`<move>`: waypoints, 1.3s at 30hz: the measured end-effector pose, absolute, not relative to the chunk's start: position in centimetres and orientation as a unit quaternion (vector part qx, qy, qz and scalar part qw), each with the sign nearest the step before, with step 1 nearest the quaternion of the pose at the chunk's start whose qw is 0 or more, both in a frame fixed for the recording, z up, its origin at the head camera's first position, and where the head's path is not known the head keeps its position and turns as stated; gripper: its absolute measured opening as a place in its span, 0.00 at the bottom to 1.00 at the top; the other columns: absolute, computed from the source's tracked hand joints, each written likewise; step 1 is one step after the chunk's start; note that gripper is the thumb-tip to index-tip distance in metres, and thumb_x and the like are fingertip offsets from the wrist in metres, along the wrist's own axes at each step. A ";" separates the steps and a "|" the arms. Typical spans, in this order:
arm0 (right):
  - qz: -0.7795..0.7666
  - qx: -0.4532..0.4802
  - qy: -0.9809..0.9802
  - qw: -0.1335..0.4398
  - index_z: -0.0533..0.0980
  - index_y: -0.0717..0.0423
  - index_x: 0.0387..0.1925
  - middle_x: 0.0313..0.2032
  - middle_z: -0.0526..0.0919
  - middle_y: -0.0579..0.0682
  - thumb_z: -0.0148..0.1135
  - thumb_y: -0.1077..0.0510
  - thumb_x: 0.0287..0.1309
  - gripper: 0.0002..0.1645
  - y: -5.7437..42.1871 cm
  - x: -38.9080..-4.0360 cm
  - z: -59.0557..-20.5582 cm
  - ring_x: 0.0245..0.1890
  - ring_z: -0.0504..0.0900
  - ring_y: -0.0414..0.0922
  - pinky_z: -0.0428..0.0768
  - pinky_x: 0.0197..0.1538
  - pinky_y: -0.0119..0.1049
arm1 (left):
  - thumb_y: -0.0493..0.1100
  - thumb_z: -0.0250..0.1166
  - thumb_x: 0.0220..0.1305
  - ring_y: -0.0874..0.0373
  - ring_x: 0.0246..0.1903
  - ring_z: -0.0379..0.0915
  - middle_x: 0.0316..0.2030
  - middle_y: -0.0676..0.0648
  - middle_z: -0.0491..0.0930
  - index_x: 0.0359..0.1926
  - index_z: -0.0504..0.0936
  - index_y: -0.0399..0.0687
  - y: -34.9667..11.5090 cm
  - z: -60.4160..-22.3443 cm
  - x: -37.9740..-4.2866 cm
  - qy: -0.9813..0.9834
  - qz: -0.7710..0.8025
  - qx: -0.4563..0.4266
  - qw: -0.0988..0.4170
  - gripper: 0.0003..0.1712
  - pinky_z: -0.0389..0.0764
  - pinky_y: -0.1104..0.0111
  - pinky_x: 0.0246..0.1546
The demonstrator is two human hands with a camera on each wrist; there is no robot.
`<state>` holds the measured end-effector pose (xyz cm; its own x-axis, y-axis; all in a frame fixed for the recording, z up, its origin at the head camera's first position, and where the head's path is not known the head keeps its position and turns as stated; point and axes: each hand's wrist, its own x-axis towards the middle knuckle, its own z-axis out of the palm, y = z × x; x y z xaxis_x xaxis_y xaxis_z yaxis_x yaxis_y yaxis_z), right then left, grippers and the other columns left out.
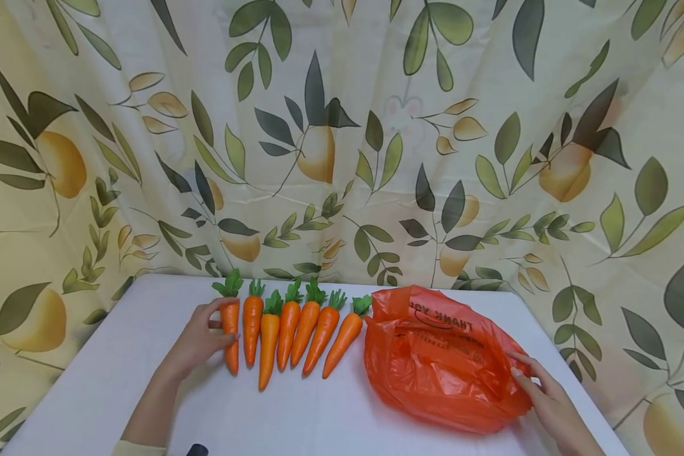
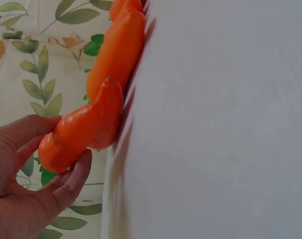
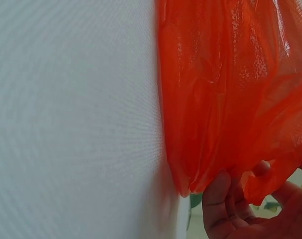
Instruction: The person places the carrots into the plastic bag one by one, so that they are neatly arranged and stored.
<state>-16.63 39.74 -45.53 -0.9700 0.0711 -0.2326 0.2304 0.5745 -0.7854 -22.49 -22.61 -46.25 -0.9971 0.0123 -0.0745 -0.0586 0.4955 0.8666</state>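
Note:
My left hand [image 1: 196, 342] pinches the leftmost orange carrot [image 1: 231, 322] between thumb and fingers, near its green leafy top. In the left wrist view that carrot [image 2: 71, 137] is tilted, its tapered end overlapping the carrot [image 2: 110, 119] beside it. Several more carrots [image 1: 268, 354] lie in a row to its right, leaves toward the curtain and tips toward me. On the right sits a red plastic bag [image 1: 422, 405] with its mouth spread open. My right hand [image 1: 550, 402] grips the bag's right edge, thumb and fingers around the thin film [image 3: 221, 124].
A white table [image 1: 308, 418] carries everything, its back edge against a leaf-and-fruit patterned curtain [image 1: 342, 158]. A small black object [image 1: 197, 449] shows at the bottom edge of the head view. The rightmost carrot [image 1: 343, 345] lies close to the bag's left side.

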 end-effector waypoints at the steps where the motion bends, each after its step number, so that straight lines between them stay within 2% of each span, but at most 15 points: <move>1: -0.452 0.087 0.884 0.087 0.51 0.59 0.80 0.70 0.58 0.69 0.42 0.42 0.82 0.38 39.7 -16.6 -45.5 0.66 0.63 0.66 0.83 0.51 0.40 | 0.37 0.72 0.64 0.34 0.61 0.66 0.69 0.35 0.57 0.74 0.70 0.55 -22.5 -46.1 -22.5 0.863 0.504 -0.010 0.035 0.39 0.83 0.53 0.45; 6: -0.460 0.084 0.880 0.086 0.51 0.58 0.80 0.73 0.55 0.69 0.43 0.42 0.82 0.39 39.6 -16.5 -45.5 0.68 0.61 0.67 0.83 0.54 0.43 | 0.37 0.73 0.64 0.34 0.60 0.68 0.68 0.35 0.58 0.73 0.70 0.56 -21.9 -45.1 -22.7 0.865 0.502 0.014 0.021 0.39 0.83 0.53 0.44; 13: -0.475 0.090 0.872 0.083 0.50 0.54 0.81 0.70 0.58 0.66 0.48 0.42 0.80 0.40 39.2 -16.2 -45.5 0.65 0.64 0.64 0.83 0.50 0.36 | 0.38 0.75 0.63 0.35 0.60 0.69 0.68 0.38 0.60 0.73 0.72 0.58 -20.1 -43.0 -22.9 0.854 0.516 0.059 0.004 0.39 0.83 0.54 0.46; 19: -0.469 0.073 0.878 0.066 0.50 0.53 0.81 0.68 0.60 0.65 0.50 0.42 0.79 0.41 39.1 -16.1 -45.6 0.65 0.65 0.65 0.84 0.51 0.41 | 0.37 0.74 0.63 0.34 0.64 0.66 0.69 0.41 0.59 0.71 0.73 0.67 -17.7 -41.4 -22.9 0.840 0.538 0.070 0.015 0.39 0.84 0.53 0.48; 25: -0.460 0.061 0.884 0.060 0.51 0.54 0.81 0.70 0.59 0.68 0.49 0.43 0.80 0.39 39.1 -16.1 -45.6 0.66 0.64 0.70 0.84 0.52 0.48 | 0.36 0.74 0.63 0.35 0.64 0.67 0.68 0.43 0.60 0.71 0.73 0.66 -15.6 -40.8 -22.8 0.822 0.561 0.095 0.017 0.39 0.84 0.54 0.48; 32: -0.458 0.046 0.887 0.039 0.53 0.56 0.79 0.71 0.57 0.69 0.49 0.44 0.80 0.38 39.0 -15.8 -45.8 0.67 0.64 0.72 0.84 0.52 0.50 | 0.40 0.76 0.63 0.38 0.61 0.67 0.69 0.46 0.59 0.69 0.74 0.73 -13.6 -39.9 -22.7 0.810 0.573 0.117 0.024 0.38 0.84 0.57 0.46; 39: -0.461 0.038 0.886 0.035 0.54 0.55 0.79 0.70 0.59 0.68 0.49 0.43 0.80 0.38 38.9 -15.7 -45.8 0.66 0.65 0.72 0.84 0.51 0.50 | 0.41 0.76 0.64 0.38 0.60 0.68 0.71 0.46 0.59 0.72 0.73 0.68 -11.8 -38.6 -22.4 0.806 0.573 0.148 0.017 0.39 0.84 0.58 0.44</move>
<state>-15.67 38.90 -45.77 -0.9945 0.0353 -0.0982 0.1007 0.5729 -0.8134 -22.42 -11.80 -38.62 -0.9558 0.2577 0.1413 0.2183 0.3002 0.9286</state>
